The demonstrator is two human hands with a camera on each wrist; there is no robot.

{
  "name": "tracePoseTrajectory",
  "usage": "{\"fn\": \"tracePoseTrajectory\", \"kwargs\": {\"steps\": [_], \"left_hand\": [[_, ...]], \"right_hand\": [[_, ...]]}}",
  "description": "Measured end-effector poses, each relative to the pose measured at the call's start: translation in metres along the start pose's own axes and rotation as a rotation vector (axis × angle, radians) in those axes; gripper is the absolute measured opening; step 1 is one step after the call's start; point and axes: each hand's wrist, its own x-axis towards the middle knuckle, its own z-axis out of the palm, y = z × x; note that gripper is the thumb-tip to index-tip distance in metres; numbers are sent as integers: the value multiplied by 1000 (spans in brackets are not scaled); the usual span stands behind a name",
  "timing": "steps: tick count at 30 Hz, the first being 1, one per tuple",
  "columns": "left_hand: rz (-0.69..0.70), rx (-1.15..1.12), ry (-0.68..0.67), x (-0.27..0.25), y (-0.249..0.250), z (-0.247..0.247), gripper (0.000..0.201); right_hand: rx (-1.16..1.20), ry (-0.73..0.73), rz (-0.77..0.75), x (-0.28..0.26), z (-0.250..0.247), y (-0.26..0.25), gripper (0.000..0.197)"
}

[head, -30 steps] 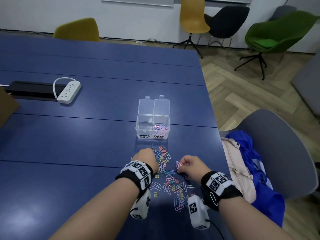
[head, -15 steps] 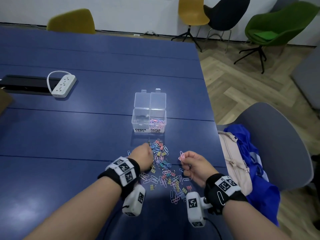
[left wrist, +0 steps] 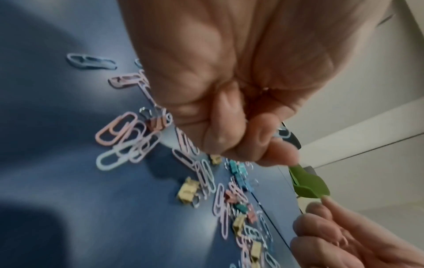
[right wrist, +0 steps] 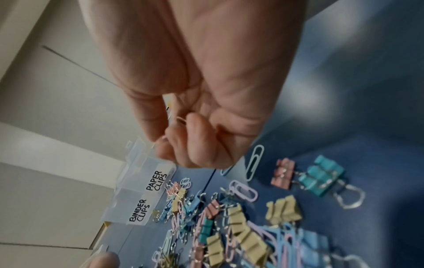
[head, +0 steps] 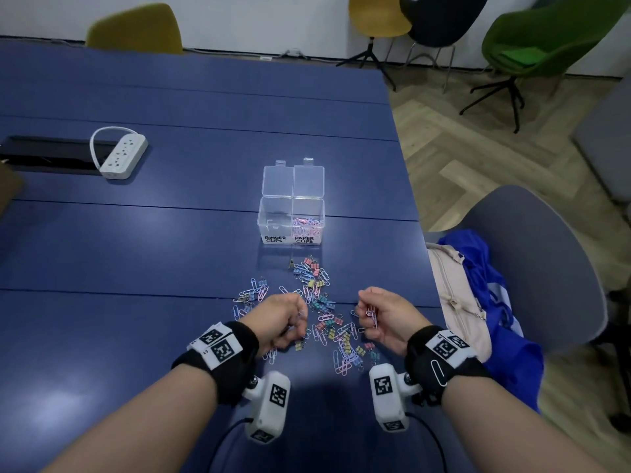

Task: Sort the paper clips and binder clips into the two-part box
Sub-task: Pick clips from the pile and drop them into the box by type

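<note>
The clear two-part box [head: 292, 230] stands open on the blue table. Its right part, marked PAPER CLIPS, holds pastel paper clips [head: 307, 225]; the BINDER CLIPS part looks almost bare. A loose pile of paper clips and binder clips [head: 321, 302] lies between the box and my hands. My left hand [head: 297, 319] hovers over the pile's left side, fingers curled tight, a pale clip end showing at the thumb tip [left wrist: 281, 133]. My right hand [head: 367, 312] is raised at the pile's right edge and pinches a small bunch of pink paper clips [head: 372, 315]; a pink wire loop [right wrist: 181, 120] shows between its thumb and fingers.
A white power strip [head: 123, 154] lies by a black cable slot [head: 47, 158] at the far left. The table's right edge runs close to my right hand. Beyond it, a grey chair [head: 546, 254] carries a beige bag [head: 457, 302] and a blue bag [head: 495, 291].
Both hands have come up off the pile and drawn back toward me. The right hand lifted pink paper clips from the table and now holds them lower, palm turned inward.
</note>
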Motion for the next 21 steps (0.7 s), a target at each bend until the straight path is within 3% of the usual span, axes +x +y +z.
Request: {"fn": "tracePoseTrajectory", "kwargs": {"steps": [3,7,9,11,13,16,21], "left_hand": [[-11,25,-67,-3,-6,10,38],[-83,59,-107,-4,-10,28,7],[-55,318,-80,-1,-15,37,28],[54,849,-2,0,-21,46,40],[152,1308,123,-8,-23,56,43],[185,1442,192,-12,-29,67,57],[136,1447,213,-6,-30,71,40]], "right_hand": [[-33,53,3,-4,-8,4,23],[-104,127,-8,-10,-11,7,22],[-238,186,-15,-10,-10,7,25],[-526,248,-62,-8,-8,5,31],[-974,268,-112,-6,-7,2,28],[-1430,334,-132,-9,-2,-1,25],[-1662,221,-121,-14,-1,3,21]]}}
